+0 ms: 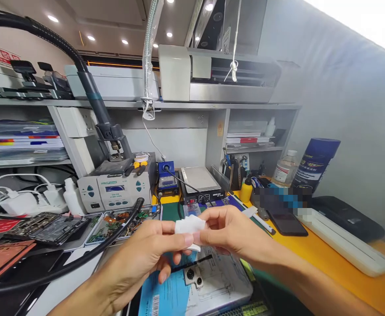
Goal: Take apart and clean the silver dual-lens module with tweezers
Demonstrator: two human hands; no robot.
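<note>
Between the fingertips of both hands is a folded white tissue (189, 225), held up over the middle of the workbench. My left hand (152, 245) pinches it from the left with thumb and index finger, its other fingers curled below. From the right, my right hand (220, 230) grips the same tissue, the two thumbs meeting in front. Beneath them lies a blue and white box (223, 281). A small pale plate with two round black lenses (194, 277) rests on it. A thin black strip (197, 262) lies just behind that plate.
A black hose (90, 263) curves across the left side, past circuit boards (120, 224) and a disassembled device (49, 227). Behind stand a grey soldering station (116, 193) and a flat heating plate (200, 180). To the right are a phone (286, 223) and a spray can (314, 169).
</note>
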